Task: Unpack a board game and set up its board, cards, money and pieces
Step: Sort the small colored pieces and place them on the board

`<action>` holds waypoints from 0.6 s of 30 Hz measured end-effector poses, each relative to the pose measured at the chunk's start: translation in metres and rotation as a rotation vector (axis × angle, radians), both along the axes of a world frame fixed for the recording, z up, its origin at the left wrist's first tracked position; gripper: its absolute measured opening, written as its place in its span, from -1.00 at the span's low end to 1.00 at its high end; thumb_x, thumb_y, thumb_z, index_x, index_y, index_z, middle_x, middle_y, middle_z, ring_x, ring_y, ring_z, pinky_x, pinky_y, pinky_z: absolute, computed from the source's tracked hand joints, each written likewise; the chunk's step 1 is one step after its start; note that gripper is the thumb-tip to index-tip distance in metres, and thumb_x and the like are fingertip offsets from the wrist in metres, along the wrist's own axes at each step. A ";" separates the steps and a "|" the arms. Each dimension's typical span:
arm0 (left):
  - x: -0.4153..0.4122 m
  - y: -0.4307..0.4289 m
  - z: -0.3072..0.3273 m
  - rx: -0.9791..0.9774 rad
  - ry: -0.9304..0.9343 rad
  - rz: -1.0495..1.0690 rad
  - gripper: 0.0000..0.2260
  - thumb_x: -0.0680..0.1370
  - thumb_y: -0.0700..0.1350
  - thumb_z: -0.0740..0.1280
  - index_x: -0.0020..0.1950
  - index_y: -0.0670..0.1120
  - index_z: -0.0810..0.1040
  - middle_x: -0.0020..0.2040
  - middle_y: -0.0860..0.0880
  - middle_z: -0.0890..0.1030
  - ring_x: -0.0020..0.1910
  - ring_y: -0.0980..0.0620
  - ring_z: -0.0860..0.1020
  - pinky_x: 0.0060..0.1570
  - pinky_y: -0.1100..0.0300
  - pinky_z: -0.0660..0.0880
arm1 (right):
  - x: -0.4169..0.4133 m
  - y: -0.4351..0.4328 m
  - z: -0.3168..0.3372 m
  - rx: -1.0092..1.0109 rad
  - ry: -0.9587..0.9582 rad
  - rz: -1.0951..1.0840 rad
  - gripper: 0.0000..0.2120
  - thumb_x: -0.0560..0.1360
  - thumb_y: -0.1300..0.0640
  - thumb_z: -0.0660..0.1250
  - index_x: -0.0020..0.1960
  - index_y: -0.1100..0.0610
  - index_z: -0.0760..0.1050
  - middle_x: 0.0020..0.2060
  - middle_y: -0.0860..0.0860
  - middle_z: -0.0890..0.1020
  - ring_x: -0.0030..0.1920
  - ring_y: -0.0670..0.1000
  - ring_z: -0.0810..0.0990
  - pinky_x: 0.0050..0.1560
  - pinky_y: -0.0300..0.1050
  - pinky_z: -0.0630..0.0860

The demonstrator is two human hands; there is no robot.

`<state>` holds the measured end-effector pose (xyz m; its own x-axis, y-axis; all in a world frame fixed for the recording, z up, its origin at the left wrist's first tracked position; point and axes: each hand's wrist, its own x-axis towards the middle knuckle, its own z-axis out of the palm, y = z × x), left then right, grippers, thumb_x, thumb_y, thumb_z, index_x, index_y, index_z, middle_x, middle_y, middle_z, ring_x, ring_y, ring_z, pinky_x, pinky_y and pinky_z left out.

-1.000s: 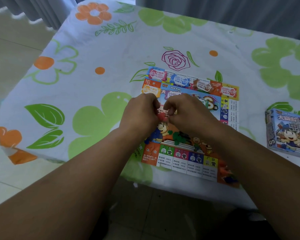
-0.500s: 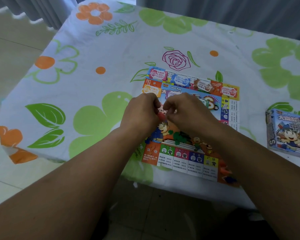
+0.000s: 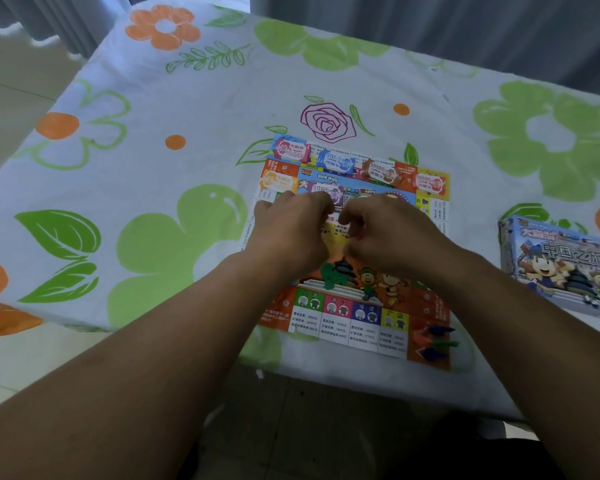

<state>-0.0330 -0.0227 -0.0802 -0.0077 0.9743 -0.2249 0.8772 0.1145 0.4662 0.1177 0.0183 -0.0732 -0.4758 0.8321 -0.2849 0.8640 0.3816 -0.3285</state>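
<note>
Colourful board (image 3: 347,308) lies at the counter's (image 3: 194,98) near edge, money (image 3: 336,162) and pieces (image 3: 433,341) placed. Left hand (image 3: 291,233) and right hand (image 3: 395,233) pinch a small red piece (image 3: 360,234) mid-board; cards seemingly remain.

Count: 1 colourful paper game board (image 3: 336,317), 6 paper play-money stacks (image 3: 290,150), 1 blue cardboard game box (image 3: 561,265), 1 green plastic piece (image 3: 331,277), 1 small red plastic piece (image 3: 359,234), 2 hands: left hand (image 3: 291,233), right hand (image 3: 395,233).

Soft, dull daylight lies evenly on the tablecloth (image 3: 187,98) beyond the left hand (image 3: 290,233) and right hand (image 3: 395,233). Nearer, the forearms (image 3: 153,375) darken, and the picture's edges bow and blur.
</note>
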 end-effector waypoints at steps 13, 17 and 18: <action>0.007 0.003 -0.003 0.038 -0.084 0.023 -0.77 0.49 -0.23 0.40 0.10 -0.01 0.60 0.00 -0.02 0.66 0.04 -0.10 0.59 0.15 -0.07 0.50 | -0.004 -0.001 -0.010 0.047 0.039 0.017 -0.85 0.52 0.23 0.33 0.04 0.05 0.58 -0.04 0.01 0.58 -0.06 0.07 0.57 -0.25 -0.13 0.35; 0.008 0.005 -0.006 0.047 -0.087 0.044 -0.79 0.47 -0.22 0.42 0.07 0.00 0.62 -0.03 -0.01 0.66 0.00 -0.07 0.60 0.06 -0.03 0.55 | -0.004 -0.001 -0.012 0.029 0.083 -0.006 -0.89 0.49 0.22 0.39 -0.01 0.07 0.59 -0.08 0.04 0.60 -0.08 0.09 0.60 -0.14 -0.02 0.55; 0.008 0.005 -0.006 0.047 -0.091 0.050 -0.78 0.47 -0.23 0.43 0.07 0.00 0.62 -0.03 -0.01 0.66 0.00 -0.07 0.60 0.06 -0.03 0.56 | -0.004 -0.001 -0.012 0.024 0.088 -0.010 -0.90 0.49 0.21 0.40 -0.01 0.07 0.60 -0.08 0.05 0.60 -0.08 0.10 0.60 -0.11 0.02 0.57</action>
<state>-0.0250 -0.0177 -0.0860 -0.0382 0.9828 -0.1808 0.8250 0.1331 0.5492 0.1133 0.0175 -0.0852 -0.4901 0.8429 -0.2219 0.8357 0.3820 -0.3945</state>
